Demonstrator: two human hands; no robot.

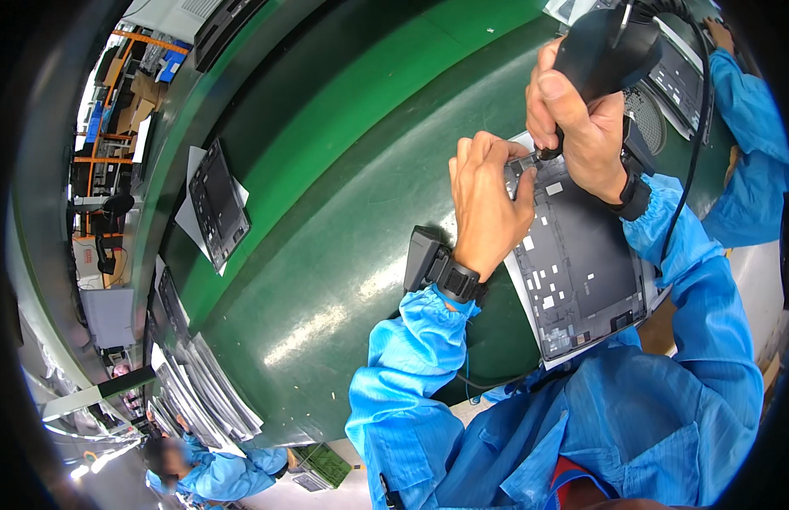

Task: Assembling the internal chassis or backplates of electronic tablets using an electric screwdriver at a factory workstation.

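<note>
A black corded electric screwdriver [602, 55] is in my right hand [585, 140], its narrow tip pointing down at the far edge of a dark, flat device panel [581, 255]. That panel carries several small white stickers and lies on a white sheet in front of me. My left hand [492, 200] is at the panel's far left corner, with thumb and fingertips closed around a small part there. The fingers partly hide this part, so its kind cannot be made out. The spot under the screwdriver tip is also partly covered by my hands.
Across the green bench [369, 221], another dark panel [217, 204] rests on white paper. A stack of thin sheets or panels [203, 391] lies at the left. The screwdriver's cable [696, 161] hangs by my right arm. A co-worker's blue sleeve [751, 136] is at the right.
</note>
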